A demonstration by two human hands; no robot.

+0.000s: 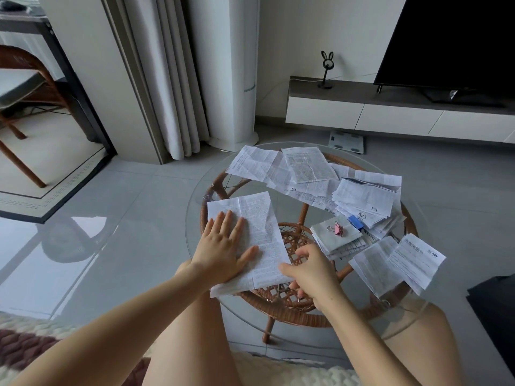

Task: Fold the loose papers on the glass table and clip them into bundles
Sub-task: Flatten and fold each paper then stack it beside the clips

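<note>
Head view: my left hand (223, 246) lies spread, pressing the creased white printed sheet (259, 218) flat, left of the pink-clipped white paper bundle (323, 234). My right hand (312, 271) pinches the sheet's near corner. The sheet looks light, limp and slippery, so I'd lift it by that corner.

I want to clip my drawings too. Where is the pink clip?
In the head view, the small pink binder clip sits on a folded white paper bundle, right of the glass table's middle, with a blue binder clip behind it to the right.
</note>
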